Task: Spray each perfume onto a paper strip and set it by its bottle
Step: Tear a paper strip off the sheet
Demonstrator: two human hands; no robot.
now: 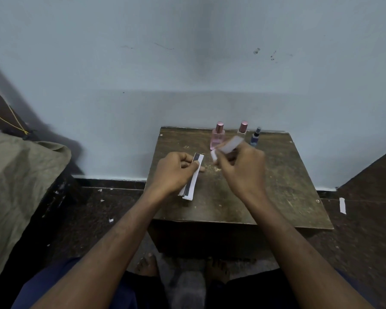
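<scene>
Three perfume bottles stand along the far edge of a small wooden table (276,192): a pink bottle (217,137) with a pink cap, a clear bottle (242,129) with a pink cap, and a small blue spray bottle (255,137). My left hand (176,172) pinches a small stack of paper strips (191,181), white with a dark band, over the table's left part. My right hand (243,170) holds a single white paper strip (226,146), blurred, in front of the clear bottle and partly covering it.
The table stands against a pale blue wall. A grey-green cloth-covered object (20,186) fills the left side. A loose paper strip (342,205) lies on the dark floor at the right, and small paper scraps (111,220) lie on the floor at the left. My bare feet show below the table.
</scene>
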